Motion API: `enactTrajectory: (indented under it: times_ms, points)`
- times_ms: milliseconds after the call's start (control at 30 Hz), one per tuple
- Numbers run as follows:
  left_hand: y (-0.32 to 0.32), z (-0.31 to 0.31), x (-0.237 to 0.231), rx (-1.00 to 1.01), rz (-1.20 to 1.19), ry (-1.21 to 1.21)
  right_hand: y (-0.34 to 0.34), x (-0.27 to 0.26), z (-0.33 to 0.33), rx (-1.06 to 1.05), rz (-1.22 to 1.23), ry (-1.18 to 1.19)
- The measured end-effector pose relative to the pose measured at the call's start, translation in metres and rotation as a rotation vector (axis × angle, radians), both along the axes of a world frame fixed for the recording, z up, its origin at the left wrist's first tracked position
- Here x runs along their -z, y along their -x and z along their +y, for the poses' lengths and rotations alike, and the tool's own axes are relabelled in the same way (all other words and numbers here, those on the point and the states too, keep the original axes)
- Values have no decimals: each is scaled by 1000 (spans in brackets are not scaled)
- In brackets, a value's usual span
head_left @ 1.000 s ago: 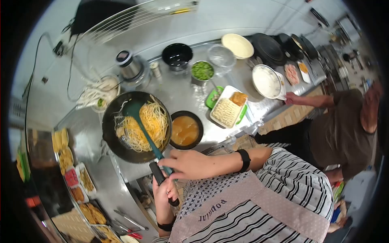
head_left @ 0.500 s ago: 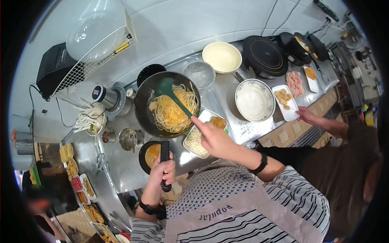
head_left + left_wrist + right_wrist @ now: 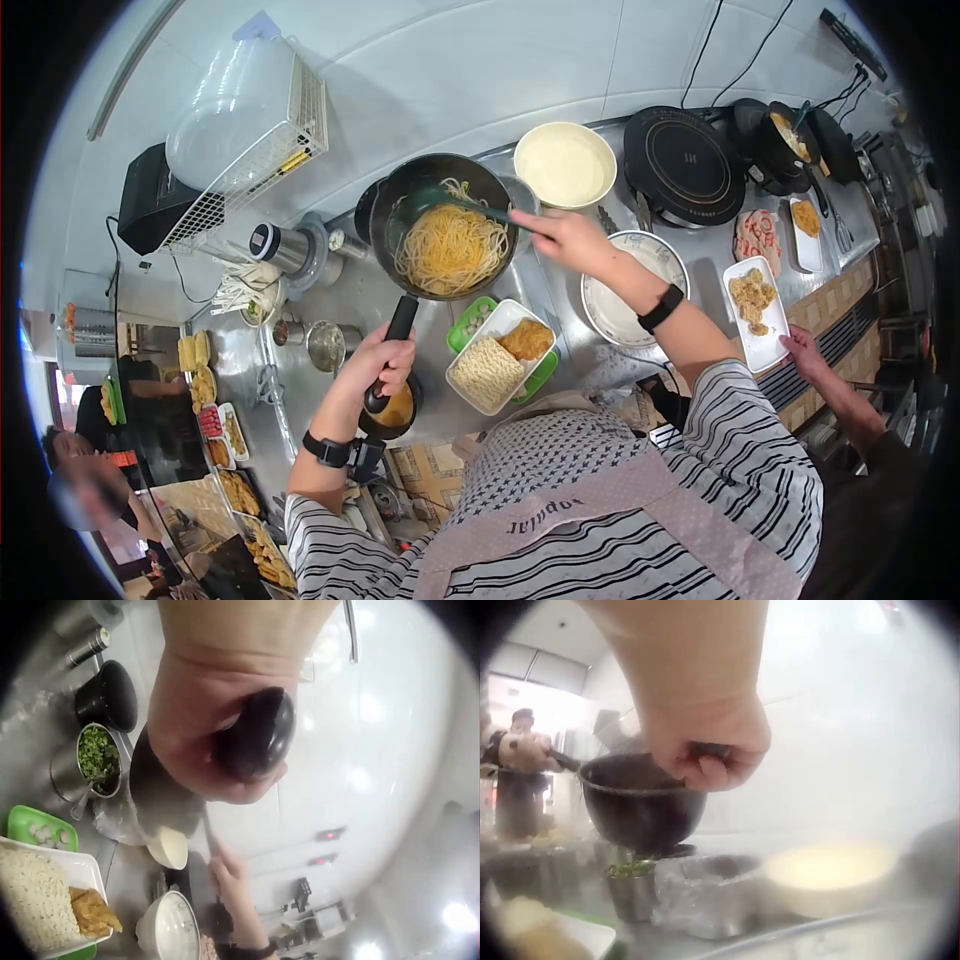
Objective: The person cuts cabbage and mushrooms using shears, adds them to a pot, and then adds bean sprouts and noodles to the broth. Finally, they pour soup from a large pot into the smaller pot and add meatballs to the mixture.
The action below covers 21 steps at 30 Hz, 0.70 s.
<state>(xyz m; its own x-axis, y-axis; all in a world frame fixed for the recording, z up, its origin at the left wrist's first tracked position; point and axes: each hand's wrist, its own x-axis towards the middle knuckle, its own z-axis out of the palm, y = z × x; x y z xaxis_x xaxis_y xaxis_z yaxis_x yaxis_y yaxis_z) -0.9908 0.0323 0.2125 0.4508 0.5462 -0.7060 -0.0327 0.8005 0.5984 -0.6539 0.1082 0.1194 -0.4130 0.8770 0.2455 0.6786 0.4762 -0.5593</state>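
My left hand (image 3: 378, 368) grips the black handle (image 3: 403, 322) of a deep black wok (image 3: 385, 235), which is up in the air above the counter in the right wrist view. Inside the wok lie noodles (image 3: 452, 250) with a yellow-orange topping. A dark green spatula (image 3: 475, 207) slants into it, its head at the wok's far left inner side. My right hand (image 3: 570, 243) holds the spatula's handle, fingers curled round it in the right wrist view. Under the wok's edge in that view stand a steel cup of chopped greens (image 3: 630, 870) and a plastic-covered bowl (image 3: 705, 896).
Close by me are a white tray (image 3: 512, 392) of dry noodles and a fried piece, and a bowl of orange liquid (image 3: 398, 408). A patterned white bowl (image 3: 625, 310), a cream bowl (image 3: 565, 165) and an induction cooker (image 3: 685, 165) stand rightward. Another person's hand (image 3: 803, 352) holds a white tray (image 3: 750, 345).
The wok has moved rightward over the counter, past the bowl of orange liquid. My hands have drawn apart, the right one up and to the right. The other person's tray has come toward the counter's front.
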Motion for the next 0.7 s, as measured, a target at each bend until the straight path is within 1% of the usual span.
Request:
enactTrajectory:
  times_ms: [100,133,233,267,367,400,433,467,500,533,567,633,700]
  points:
    - [-8,17,17,-40,12,-37,-28,13,0,21,132,-12]
    - [-13,21,22,-30,38,-57,-29,19,4,45,113,-81]
    - [-31,34,27,-3,129,-117,-1,-4,17,145,67,-123]
    - [-36,38,30,12,162,-164,3,4,24,169,-3,-178]
    - [-49,46,50,52,285,-341,3,40,25,369,33,-95]
    - [-53,49,62,63,345,-425,0,65,25,365,187,-88]
    - [-56,52,73,74,404,-507,3,85,24,366,317,29]
    - [-58,57,81,134,593,-569,5,103,22,365,448,147]
    - [-58,61,99,186,732,-715,8,104,16,361,577,267]
    - [-57,64,120,238,870,-859,12,106,12,410,763,516]
    - [-56,65,132,290,1009,-1003,13,96,7,450,841,632]
    - [-70,63,129,320,1116,-1022,16,79,-3,527,997,872]
    - [-80,59,127,334,1175,-1043,18,95,-10,511,734,439]
